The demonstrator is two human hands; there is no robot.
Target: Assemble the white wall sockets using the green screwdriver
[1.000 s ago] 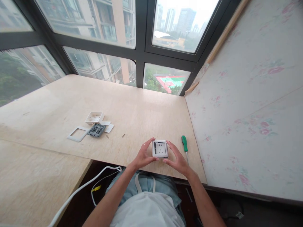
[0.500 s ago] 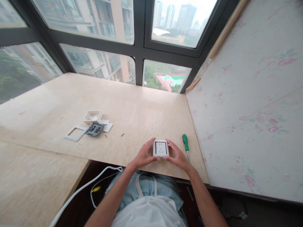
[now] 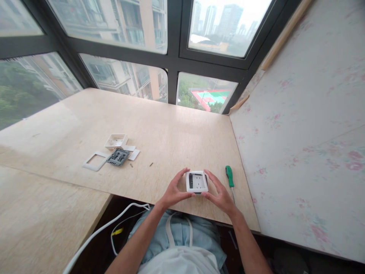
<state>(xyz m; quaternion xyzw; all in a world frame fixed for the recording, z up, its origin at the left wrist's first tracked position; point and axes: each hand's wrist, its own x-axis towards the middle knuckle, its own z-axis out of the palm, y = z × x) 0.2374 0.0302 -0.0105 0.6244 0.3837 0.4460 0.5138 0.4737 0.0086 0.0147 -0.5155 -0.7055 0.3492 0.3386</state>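
Note:
Between my hands is a white cover frame, held over a wall socket whose white face with slots and dark side strips shows through the opening. The frame looks raised and slightly off-line from the socket, with a dark edge showing at the right. My left hand pinches the frame's left side, fingers at the far corner and thumb at the near edge. My right hand grips the right side the same way. Right of that hand, a green-handled screwdriver lies on the wooden surface.
Left on the board lie a white back box, a second cover frame, a grey socket module and white plates. Small screws lie nearby. A white cable hangs below the edge. Windows and a papered wall border the board.
The cover frame has shifted off its seated position around the socket face and now sits higher and askew. Both hands moved with it. The whole view has shifted slightly.

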